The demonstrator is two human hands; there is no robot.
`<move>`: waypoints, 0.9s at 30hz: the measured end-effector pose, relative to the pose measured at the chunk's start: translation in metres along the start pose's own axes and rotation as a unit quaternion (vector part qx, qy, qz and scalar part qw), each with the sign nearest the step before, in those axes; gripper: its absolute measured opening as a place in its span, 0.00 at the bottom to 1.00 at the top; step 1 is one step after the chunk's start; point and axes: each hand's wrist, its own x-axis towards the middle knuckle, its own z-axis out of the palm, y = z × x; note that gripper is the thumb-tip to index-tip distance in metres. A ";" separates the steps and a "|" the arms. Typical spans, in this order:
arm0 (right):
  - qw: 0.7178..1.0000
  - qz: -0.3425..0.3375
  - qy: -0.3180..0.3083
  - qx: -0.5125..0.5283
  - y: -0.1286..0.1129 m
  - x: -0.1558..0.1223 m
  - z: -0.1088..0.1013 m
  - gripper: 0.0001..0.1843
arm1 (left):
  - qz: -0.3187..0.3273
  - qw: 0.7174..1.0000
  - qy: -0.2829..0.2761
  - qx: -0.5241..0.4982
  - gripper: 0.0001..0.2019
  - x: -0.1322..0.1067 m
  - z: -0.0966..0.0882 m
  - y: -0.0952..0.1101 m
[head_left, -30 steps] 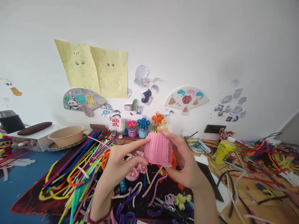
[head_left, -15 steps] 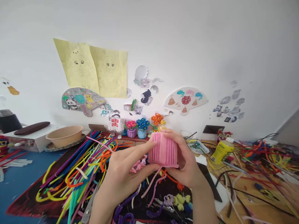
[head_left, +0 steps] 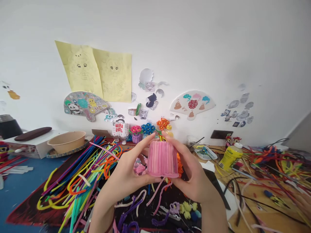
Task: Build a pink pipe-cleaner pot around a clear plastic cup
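Both hands hold up a small pink cup (head_left: 162, 158) covered in upright pink pipe cleaners, its wider rim facing down. My left hand (head_left: 126, 173) grips its left side, thumb below and fingers curled over the top. My right hand (head_left: 191, 171) wraps its right side, fingertips on the top edge. Loose pink pipe-cleaner ends (head_left: 159, 189) hang from the cup's underside. The cup hovers above a dark mat (head_left: 145, 210).
A heap of coloured pipe cleaners (head_left: 80, 174) lies at left, another tangle (head_left: 279, 161) at right. A yellow glue bottle (head_left: 232, 155), a beige bowl (head_left: 66, 140), small pipe-cleaner flower pots (head_left: 147, 129) and a plastic bottle (head_left: 120, 129) stand near the wall. Small purple and yellow flowers (head_left: 184, 208) lie below.
The cup has been turned and shifted slightly left between my hands. My left fingers moved from its side up over its top.
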 end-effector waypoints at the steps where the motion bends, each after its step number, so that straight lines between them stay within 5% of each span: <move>1: 1.000 -0.004 0.010 -0.022 0.000 0.001 0.000 0.43 | -0.002 1.000 0.011 0.000 0.43 0.000 0.000 -0.001; 8: 0.943 -0.168 0.164 -0.234 -0.010 0.011 0.010 0.13 | 0.027 0.990 0.108 0.085 0.37 -0.002 -0.002 -0.003; 27: 0.932 -0.180 0.188 -0.253 -0.016 0.015 0.031 0.09 | 0.068 0.974 0.109 0.185 0.38 -0.005 -0.006 0.004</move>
